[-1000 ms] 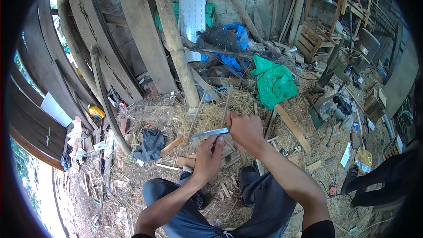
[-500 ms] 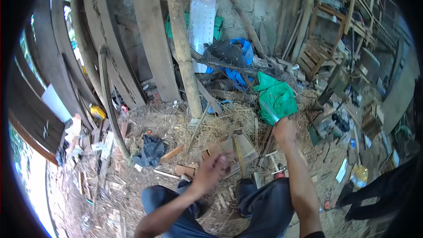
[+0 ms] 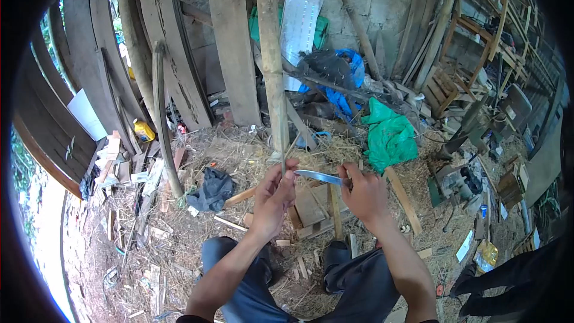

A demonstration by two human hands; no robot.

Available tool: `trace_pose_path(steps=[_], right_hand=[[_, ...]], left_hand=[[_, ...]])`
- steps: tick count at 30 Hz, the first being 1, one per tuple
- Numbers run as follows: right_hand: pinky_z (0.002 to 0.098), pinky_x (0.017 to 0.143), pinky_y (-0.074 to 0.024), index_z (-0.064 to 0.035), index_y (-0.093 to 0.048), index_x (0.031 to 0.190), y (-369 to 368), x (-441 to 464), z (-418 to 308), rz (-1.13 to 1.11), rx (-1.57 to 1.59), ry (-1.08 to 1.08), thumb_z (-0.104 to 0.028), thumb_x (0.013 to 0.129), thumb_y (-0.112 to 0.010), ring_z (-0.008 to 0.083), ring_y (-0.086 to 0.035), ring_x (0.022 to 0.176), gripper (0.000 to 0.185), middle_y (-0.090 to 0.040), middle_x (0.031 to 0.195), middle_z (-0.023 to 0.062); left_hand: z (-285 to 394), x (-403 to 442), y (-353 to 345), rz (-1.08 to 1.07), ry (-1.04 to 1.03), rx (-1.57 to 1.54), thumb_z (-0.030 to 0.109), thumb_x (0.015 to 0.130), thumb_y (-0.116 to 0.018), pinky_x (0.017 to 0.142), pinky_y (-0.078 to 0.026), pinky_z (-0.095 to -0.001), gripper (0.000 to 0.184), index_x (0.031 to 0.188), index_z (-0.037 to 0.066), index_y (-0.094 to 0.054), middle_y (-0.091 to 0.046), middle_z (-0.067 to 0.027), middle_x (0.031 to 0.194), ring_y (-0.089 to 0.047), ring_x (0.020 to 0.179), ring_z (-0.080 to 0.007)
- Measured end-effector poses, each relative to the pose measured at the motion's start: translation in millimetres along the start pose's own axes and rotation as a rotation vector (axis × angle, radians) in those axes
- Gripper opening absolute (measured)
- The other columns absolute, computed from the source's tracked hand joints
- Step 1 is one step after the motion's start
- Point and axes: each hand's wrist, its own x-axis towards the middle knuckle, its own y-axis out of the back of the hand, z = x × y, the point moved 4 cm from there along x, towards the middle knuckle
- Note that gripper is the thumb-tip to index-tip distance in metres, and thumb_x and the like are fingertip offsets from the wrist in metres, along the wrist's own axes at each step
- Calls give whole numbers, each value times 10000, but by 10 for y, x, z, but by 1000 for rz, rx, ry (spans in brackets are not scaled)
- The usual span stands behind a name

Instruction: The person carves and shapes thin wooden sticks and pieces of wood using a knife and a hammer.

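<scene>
My right hand (image 3: 365, 194) is closed round the handle of a knife (image 3: 323, 177), its bright blade pointing left. The blade's tip reaches the fingers of my left hand (image 3: 275, 200). Between thumb and fingers, my left hand pinches a thin upright stick (image 3: 284, 162), which is hard to separate from the pole behind it. Both hands are raised in front of my knees. Below them on the ground lies a wooden board (image 3: 314, 203) with an upright piece of wood (image 3: 334, 212) beside it.
A wooden pole (image 3: 272, 72) stands just beyond my hands. A green plastic bag (image 3: 388, 137) lies ahead to the right, and a dark cloth (image 3: 210, 189) to the left. Wood scraps and straw litter the ground. Another person's dark-clad legs (image 3: 514, 275) show at the lower right.
My right hand has brought the knife left and down from near the green bag to my left hand. My left hand has risen slightly. The view has shifted a little left.
</scene>
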Motion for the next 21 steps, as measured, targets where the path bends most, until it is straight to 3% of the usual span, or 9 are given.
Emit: trace_pose_path(steps=[2, 5, 11, 18, 20, 21], right_hand=[[414, 457, -473, -89, -548, 853, 5, 17, -15, 19, -24, -17, -161, 866, -596, 305, -613, 494, 88, -624, 607, 97], [420, 453, -474, -79, -533, 815, 19, 21, -64, 61, -95, -23, -183, 885, -580, 314, -615, 499, 135, -625, 610, 115], [426, 435, -449, -87, -578, 860, -73, -25, -131, 74, -47, -46, -184, 872, -614, 325, -598, 477, 104, -583, 530, 123], [406, 427, -454, -87, -584, 900, -81, -44, -154, 109, -78, -50, -173, 874, -612, 306, -602, 465, 94, -587, 528, 116], [410, 442, -468, -88, -582, 926, -100, -51, -166, 96, -71, -67, -156, 851, -626, 308, -609, 475, 110, -596, 539, 112], [410, 442, -468, -88, -582, 926, -98, -52, -184, 95, -70, -67, -156, 851, -626, 308, -609, 475, 110, -596, 539, 112]], left_hand=[[-26, 10, -6, -159, 31, -236, 193, 962, -536, 508, -262, -201, 346, 1265, 31, -497, -389, 57, 668, -325, 552, -33], [13, -26, -30, -204, -22, -192, 136, 963, -515, 516, -251, -207, 364, 1303, 14, -470, -361, 51, 640, -326, 557, -42], [-29, -7, -10, -80, -63, -111, 179, 945, -569, 498, -251, -203, 286, 1179, 15, -578, -390, 65, 635, -318, 534, -30], [-101, 15, 23, -67, -64, -92, 170, 967, -517, 493, -244, -198, 292, 1208, 5, -534, -379, 49, 700, -312, 538, -33], [-150, 17, -2, -85, -17, -120, 197, 981, -489, 493, -257, -192, 308, 1217, 4, -530, -520, 11, 791, -315, 544, -32], [-171, 7, -27, -84, -16, -120, 197, 981, -489, 493, -257, -192, 308, 1217, 4, -530, -520, 11, 791, -315, 544, -32]])
